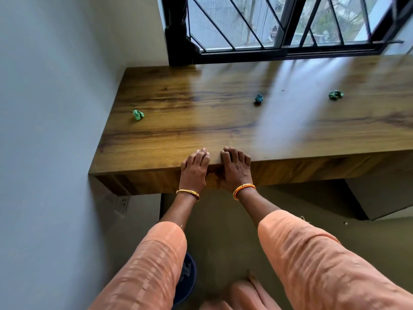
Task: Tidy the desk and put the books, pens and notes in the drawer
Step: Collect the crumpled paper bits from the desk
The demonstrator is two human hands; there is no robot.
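The wooden desk (201,121) runs along the window, and its drawer front (156,180) sits flush under the top. My left hand (194,168) and my right hand (235,170) lie side by side against the desk's front edge. Their palms press on the front face and their fingertips rest on the top. Neither hand holds anything. Three crumpled green paper balls lie on the top: one at the left (138,115), one in the middle (258,98), one at the right (335,95). No books or pens are in sight.
A grey wall (55,108) bounds the desk on the left, with a socket (123,203) below it. The barred window (290,25) is behind. A blue bin (187,278) stands on the floor, partly hidden by my left sleeve.
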